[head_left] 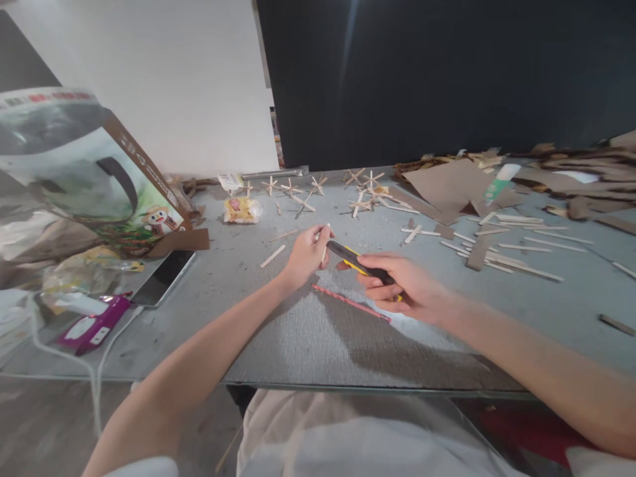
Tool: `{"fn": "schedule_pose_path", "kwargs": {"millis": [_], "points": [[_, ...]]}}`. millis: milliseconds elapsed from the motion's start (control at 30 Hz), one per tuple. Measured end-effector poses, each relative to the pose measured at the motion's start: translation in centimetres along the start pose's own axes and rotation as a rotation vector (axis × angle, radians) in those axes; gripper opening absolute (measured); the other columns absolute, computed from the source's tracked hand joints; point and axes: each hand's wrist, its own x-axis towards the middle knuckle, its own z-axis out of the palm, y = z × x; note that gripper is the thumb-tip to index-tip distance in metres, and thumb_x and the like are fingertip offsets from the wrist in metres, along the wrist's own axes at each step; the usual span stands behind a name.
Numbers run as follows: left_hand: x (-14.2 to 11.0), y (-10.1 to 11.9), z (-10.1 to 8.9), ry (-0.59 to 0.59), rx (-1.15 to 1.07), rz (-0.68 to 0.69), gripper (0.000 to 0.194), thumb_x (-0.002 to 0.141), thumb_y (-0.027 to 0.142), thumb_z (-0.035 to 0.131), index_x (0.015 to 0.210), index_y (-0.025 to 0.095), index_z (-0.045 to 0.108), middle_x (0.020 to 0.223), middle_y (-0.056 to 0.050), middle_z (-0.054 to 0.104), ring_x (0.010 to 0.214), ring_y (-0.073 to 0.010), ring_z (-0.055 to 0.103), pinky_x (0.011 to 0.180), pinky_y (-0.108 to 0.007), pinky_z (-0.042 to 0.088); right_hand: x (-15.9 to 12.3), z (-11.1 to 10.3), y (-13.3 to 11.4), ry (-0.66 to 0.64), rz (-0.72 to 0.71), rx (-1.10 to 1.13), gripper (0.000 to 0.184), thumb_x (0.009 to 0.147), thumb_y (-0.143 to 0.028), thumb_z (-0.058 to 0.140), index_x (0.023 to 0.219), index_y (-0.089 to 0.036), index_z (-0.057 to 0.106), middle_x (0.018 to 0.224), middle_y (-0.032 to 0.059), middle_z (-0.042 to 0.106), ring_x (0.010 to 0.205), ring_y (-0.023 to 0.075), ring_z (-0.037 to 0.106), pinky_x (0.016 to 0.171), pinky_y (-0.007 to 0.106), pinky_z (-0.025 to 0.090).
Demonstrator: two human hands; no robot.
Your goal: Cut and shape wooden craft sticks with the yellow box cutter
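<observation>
A: Where is the cutter knife point(355, 260) sitting?
B: It is extending above and just beyond the red stick point(352, 303), the landmark on the table point(278, 348). The right hand point(401, 286) is gripping its handle, fingers wrapping around.
A: State of the left hand point(309, 253)?
B: It is pinching what appears to be a pale stick point(324, 245), near the knife's front end; blade contact is too small to confirm.
A: Surroundings?
B: Crossed sticks point(271, 185) are lying farther beyond the landmark, loose sticks point(524, 247) to its right, and a phone point(163, 278) to its left.
</observation>
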Motion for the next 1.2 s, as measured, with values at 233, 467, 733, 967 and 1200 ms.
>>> {"fn": "schedule_pose_path", "kwargs": {"millis": [233, 467, 733, 967, 1200], "points": [[0.2, -0.5, 1.3, 0.242, 0.112, 0.042, 0.03, 0.109, 0.039, 0.049, 0.086, 0.021, 0.054, 0.041, 0.009, 0.043, 0.037, -0.0115, 0.049, 0.047, -0.021, 0.032, 0.5, 1.0, 1.3, 0.069, -0.066, 0.015, 0.018, 0.099, -0.032, 0.064, 0.089, -0.021, 0.053, 0.062, -0.0084, 0.043, 0.042, 0.0052, 0.02, 0.035, 0.019, 0.02], [0.4, -0.4, 1.1, 0.241, 0.079, 0.028, 0.032, 0.109, 0.036, 0.051, 0.082, 0.02, 0.055, 0.039, 0.01, 0.04, 0.035, -0.0095, 0.044, 0.045, -0.02, 0.029, 0.5, 0.6, 0.5, 0.07, -0.045, 0.023, 0.017, 0.101, -0.029, 0.061, 0.089, -0.021, 0.053, 0.063, -0.0076, 0.043, 0.043, 0.0047, 0.019, 0.035, 0.017, 0.016], [0.8, -0.3, 0.4, 0.115, 0.005, -0.042, 0.028, 0.108, 0.035, 0.05, 0.085, 0.02, 0.056, 0.039, 0.011, 0.04, 0.033, -0.0082, 0.038, 0.043, -0.02, 0.027, 0.4, -1.6, -1.8, -0.014, 0.109, 0.034, 0.022, 0.103, -0.026, 0.055, 0.082, -0.02, 0.053, 0.063, -0.0077, 0.034, 0.045, 0.0052, 0.006, 0.03, 0.015, 0.011], [1.0, 1.6, -4.0, 0.173, -0.137, -0.193, 0.025, 0.105, 0.035, 0.055, 0.087, 0.019, 0.061, 0.041, 0.012, 0.033, 0.034, -0.0054, 0.023, 0.04, -0.019, 0.019, -0.7, -3.0, -3.2, 0.035, -0.12, -0.097, 0.016, 0.1, -0.031, 0.063, 0.107, -0.018, 0.07, 0.065, -0.0066, 0.039, 0.045, 0.0067, 0.01, 0.032, 0.022, 0.012], [-2.4, 3.9, -0.6, -0.525, -0.175, -0.314, 0.05, 0.094, 0.067, 0.067, 0.089, 0.018, 0.078, 0.042, 0.01, 0.026, 0.036, -0.0061, 0.018, 0.037, -0.021, 0.021, 0.6, -2.0, -1.1, 0.202, -0.404, -0.363, 0.033, 0.085, -0.046, 0.087, 0.093, -0.02, 0.07, 0.064, -0.006, 0.05, 0.045, 0.0061, 0.031, 0.04, 0.025, 0.025]]}}
